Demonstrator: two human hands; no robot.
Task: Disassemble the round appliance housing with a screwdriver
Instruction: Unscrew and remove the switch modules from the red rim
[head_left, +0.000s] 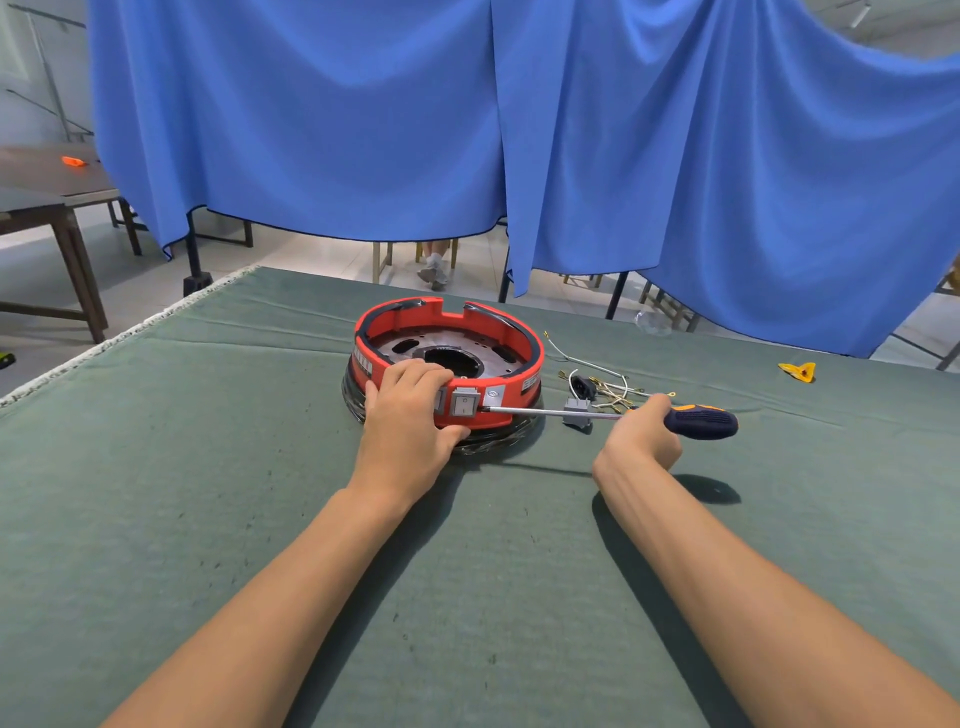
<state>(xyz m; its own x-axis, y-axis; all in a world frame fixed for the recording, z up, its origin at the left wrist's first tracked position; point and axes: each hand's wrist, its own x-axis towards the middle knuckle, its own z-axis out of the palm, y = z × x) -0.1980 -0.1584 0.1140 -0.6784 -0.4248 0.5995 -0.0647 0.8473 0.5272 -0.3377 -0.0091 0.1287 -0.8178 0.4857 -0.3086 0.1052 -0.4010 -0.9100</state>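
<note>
A round red appliance housing with a grey metal plate inside sits on a black base at the middle of the green-covered table. My left hand grips its near rim, fingers over the top and thumb against the front wall beside a grey rocker switch. My right hand holds a screwdriver by its dark blue and orange handle. The steel shaft lies nearly level, and its tip touches the housing's front wall just right of the switch.
A loose grey connector, a black socket and a tangle of white and yellow wires lie right of the housing. A yellow plastic piece lies far right. Blue curtains hang beyond the table; wooden tables stand at the left.
</note>
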